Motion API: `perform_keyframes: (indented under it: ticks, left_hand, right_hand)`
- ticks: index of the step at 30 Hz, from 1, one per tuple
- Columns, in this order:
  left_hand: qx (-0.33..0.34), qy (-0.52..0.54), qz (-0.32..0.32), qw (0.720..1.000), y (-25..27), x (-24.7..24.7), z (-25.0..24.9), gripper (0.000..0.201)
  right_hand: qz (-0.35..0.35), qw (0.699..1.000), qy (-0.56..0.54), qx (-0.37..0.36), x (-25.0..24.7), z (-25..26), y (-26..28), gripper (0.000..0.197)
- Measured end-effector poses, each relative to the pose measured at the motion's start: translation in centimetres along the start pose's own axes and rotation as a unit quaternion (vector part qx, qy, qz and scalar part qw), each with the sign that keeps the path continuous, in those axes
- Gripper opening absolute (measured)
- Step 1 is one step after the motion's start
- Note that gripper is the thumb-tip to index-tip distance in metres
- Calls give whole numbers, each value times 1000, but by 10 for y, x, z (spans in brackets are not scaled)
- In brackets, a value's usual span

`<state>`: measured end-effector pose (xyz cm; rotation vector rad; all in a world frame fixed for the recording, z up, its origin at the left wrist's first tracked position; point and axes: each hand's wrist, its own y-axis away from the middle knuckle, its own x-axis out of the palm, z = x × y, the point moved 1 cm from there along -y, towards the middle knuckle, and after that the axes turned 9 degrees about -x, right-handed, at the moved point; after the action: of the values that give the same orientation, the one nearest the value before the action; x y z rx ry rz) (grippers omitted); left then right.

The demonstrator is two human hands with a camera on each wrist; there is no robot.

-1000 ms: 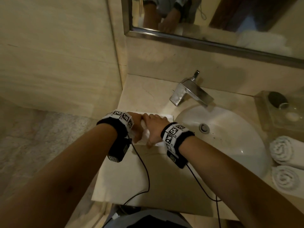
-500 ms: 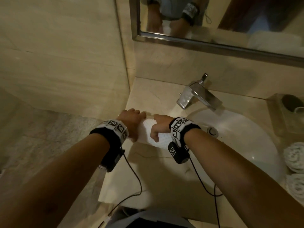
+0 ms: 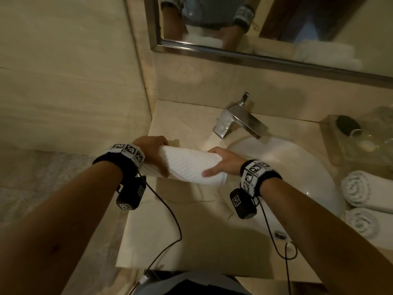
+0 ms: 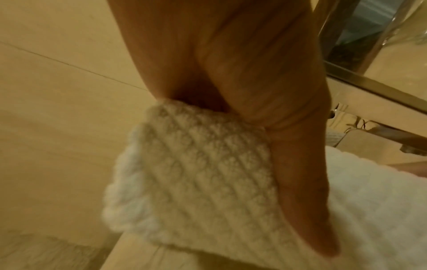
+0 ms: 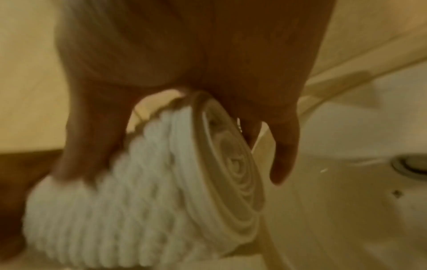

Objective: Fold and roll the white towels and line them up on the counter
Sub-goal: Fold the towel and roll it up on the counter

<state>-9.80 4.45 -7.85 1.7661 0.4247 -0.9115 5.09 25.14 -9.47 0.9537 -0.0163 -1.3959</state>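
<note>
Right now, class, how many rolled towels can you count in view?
3: one held between both hands left of the sink, two lying on the counter right of it. The frame edge may hide more.

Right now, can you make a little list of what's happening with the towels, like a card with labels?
Place: bathroom counter beside a white sink
Held towel: rolled white towel, lifted off the counter
Left hand: grips the roll's left end
Right hand: grips the right end, where the spiral shows
Finished rolls: two rolled towels lying side by side right of the sink
Also there: faucet, mirror
</note>
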Motion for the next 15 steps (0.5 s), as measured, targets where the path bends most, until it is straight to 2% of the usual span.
perform_keyframes:
  ticks: [2,4,9,11,13,15]
  left_hand:
    - [-17,58,-25,998,2,6,10,99]
    - [-41,142,-47,988,5,10,17,104]
    - [-117,354,-64,926,10,18,22,109]
    - [-134,388,-68,909,13,17,19,115]
    - [-152,395,-66,903,16,16,14,109]
    - [-175,397,-56,899,16,18,12,107]
  right_hand:
    - [19,1000,-15,8,2,-6,0,94]
    - [-9,998,-65,16,3,-10,-1,94]
    - [-123,959,-251,49,10,-21,-2,86]
    - [-158,937,-307,57,14,-23,-1,77]
    - [-176,923,-335,65,18,-23,2,65]
    - [-181,915,-351,81,21,-24,4,60]
